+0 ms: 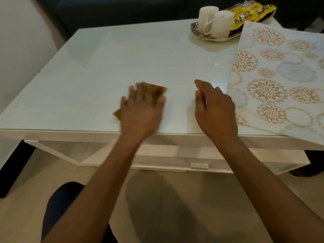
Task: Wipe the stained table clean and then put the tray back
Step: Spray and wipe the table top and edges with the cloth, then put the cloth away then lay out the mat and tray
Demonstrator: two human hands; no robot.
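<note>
A white glossy table (108, 67) fills the view. My left hand (142, 109) lies flat, fingers spread, pressing a brown cloth (156, 90) onto the tabletop near the front edge; the hand is motion-blurred. The cloth shows beyond the fingertips and at the hand's left side. My right hand (214, 107) hovers over the table to the right, fingers loosely curled, holding nothing. The tray (198, 35), a shallow oval dish, stands at the far right of the table and carries two white cups (220, 23) and yellow snack packets (252, 14).
A patterned floral mat (280, 76) covers the table's right side and hangs over the front edge. A dark sofa (122, 9) runs behind the table. A lower shelf (157, 158) sits under the tabletop. My knee (61, 199) shows at the lower left.
</note>
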